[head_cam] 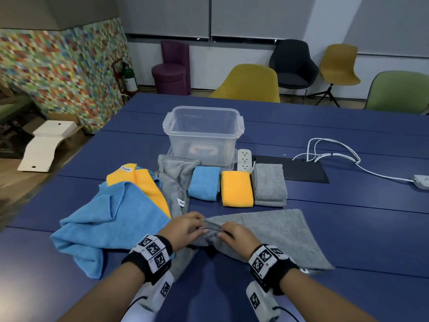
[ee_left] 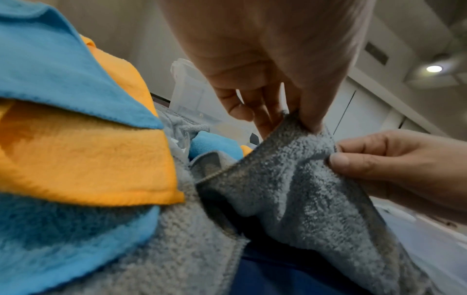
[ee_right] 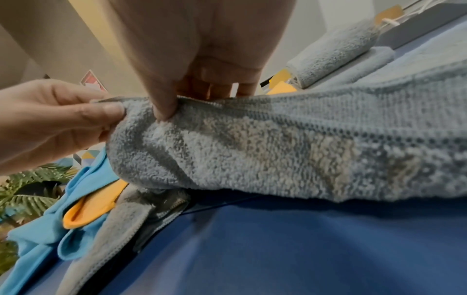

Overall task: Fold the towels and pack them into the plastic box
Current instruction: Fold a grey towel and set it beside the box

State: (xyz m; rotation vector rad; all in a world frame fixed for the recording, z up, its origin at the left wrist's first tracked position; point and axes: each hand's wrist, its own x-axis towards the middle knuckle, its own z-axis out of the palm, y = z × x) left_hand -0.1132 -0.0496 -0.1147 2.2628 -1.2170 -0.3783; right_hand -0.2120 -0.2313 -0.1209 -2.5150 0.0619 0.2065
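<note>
Landmark: blue table point(head_cam: 325, 228). On it, right of centre, a white power strip point(head_cam: 244, 159) beside a black mat point(head_cam: 292, 169); white cables point(head_cam: 329, 149) loop past the mat to a second strip point(head_cam: 422, 181) at the table's right edge. Beyond the far edge: two mustard chairs point(head_cam: 250, 83) point(head_cam: 339, 65), a black chair point(head_cam: 293, 63), a green chair point(head_cam: 399, 91), a purple seat point(head_cam: 173, 68). Left of the table: mosaic-patterned wall point(head_cam: 58, 73), fire extinguisher point(head_cam: 128, 77), white cardboard point(head_cam: 44, 145) on the floor.
</note>
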